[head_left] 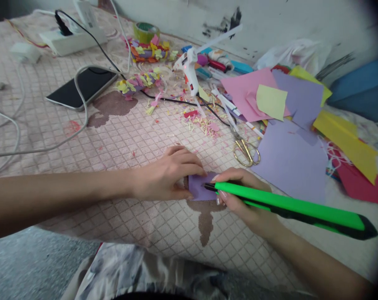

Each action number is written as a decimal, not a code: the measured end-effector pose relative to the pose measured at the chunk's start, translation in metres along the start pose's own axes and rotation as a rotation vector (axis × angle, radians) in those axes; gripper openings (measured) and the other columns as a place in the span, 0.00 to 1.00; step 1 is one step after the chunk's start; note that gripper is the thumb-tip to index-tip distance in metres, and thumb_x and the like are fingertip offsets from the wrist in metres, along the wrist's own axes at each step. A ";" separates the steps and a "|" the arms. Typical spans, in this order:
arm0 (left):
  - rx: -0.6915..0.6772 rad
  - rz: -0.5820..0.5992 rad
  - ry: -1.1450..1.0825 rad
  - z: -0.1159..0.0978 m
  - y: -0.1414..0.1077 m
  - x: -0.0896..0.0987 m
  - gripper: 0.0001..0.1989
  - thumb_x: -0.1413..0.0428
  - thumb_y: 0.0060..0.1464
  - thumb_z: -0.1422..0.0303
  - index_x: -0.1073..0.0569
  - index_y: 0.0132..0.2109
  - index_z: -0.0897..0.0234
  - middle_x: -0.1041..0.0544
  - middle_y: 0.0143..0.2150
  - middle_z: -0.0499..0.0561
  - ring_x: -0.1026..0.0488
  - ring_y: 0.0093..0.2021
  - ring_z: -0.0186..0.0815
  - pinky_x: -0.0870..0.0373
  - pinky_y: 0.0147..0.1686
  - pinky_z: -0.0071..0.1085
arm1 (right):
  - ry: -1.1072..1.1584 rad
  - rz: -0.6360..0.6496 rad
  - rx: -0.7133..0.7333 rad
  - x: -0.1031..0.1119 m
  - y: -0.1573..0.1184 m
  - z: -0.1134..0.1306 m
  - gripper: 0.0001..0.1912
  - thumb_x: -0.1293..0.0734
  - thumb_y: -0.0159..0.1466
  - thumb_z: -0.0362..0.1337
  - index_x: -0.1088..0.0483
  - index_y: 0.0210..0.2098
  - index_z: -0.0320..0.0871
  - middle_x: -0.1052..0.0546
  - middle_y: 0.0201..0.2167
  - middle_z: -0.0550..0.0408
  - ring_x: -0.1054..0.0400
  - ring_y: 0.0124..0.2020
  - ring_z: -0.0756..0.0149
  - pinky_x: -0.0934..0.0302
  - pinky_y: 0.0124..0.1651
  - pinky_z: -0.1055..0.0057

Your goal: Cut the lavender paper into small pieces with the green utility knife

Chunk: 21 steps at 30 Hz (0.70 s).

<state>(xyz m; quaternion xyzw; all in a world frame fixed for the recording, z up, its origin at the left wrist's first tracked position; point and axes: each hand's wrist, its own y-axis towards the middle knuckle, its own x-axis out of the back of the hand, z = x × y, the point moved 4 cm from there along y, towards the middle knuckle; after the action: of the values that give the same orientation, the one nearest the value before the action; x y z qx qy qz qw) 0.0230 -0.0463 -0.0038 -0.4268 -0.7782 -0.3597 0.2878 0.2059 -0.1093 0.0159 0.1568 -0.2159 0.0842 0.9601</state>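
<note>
Recording, from the left, a black smartphone [82,87] on a quilted pink cover [129,141], with a white power strip [71,43] beyond it. Left hand [167,175]: grip open and flat, resting on a small lilac paper piece [199,187] that lies on the cover. A white glue gun [189,71] stands beyond this hand. Right hand [239,218]: grip narrow, closed around a green-and-black utility knife [289,206], its black tip at the lilac piece, just beside the left hand. Gold-handled scissors [245,152] lie just above the right hand. Further right are a pink sheet [239,93], a large lilac sheet [289,166] and a yellow sheet [345,146].
</note>
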 end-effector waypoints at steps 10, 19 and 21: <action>0.086 -0.073 -0.071 0.000 -0.001 0.006 0.07 0.48 0.63 0.75 0.28 0.46 0.64 0.22 0.42 0.52 0.28 0.44 0.38 0.36 0.52 0.38 | 0.001 -0.067 -0.059 0.010 -0.007 -0.004 0.09 0.31 0.63 0.30 0.24 0.42 0.50 0.20 0.34 0.57 0.27 0.28 0.69 0.30 0.30 0.73; 0.069 -0.087 -0.047 -0.003 -0.002 0.007 0.11 0.48 0.63 0.75 0.21 0.45 0.64 0.20 0.39 0.52 0.26 0.45 0.39 0.34 0.52 0.39 | 0.027 -0.049 -0.064 0.006 -0.006 -0.004 0.08 0.32 0.64 0.30 0.25 0.42 0.48 0.20 0.33 0.59 0.27 0.28 0.72 0.31 0.30 0.76; 0.065 -0.097 -0.041 -0.004 -0.003 0.006 0.11 0.48 0.65 0.74 0.20 0.45 0.65 0.20 0.39 0.53 0.26 0.44 0.39 0.33 0.52 0.38 | 0.022 -0.034 -0.060 0.003 -0.005 -0.001 0.08 0.32 0.63 0.30 0.26 0.41 0.48 0.21 0.31 0.60 0.26 0.28 0.72 0.31 0.30 0.76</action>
<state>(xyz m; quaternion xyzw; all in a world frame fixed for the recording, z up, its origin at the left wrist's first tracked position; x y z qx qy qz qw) 0.0178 -0.0480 0.0018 -0.3860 -0.8151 -0.3390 0.2677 0.2100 -0.1133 0.0148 0.1306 -0.2050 0.0632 0.9679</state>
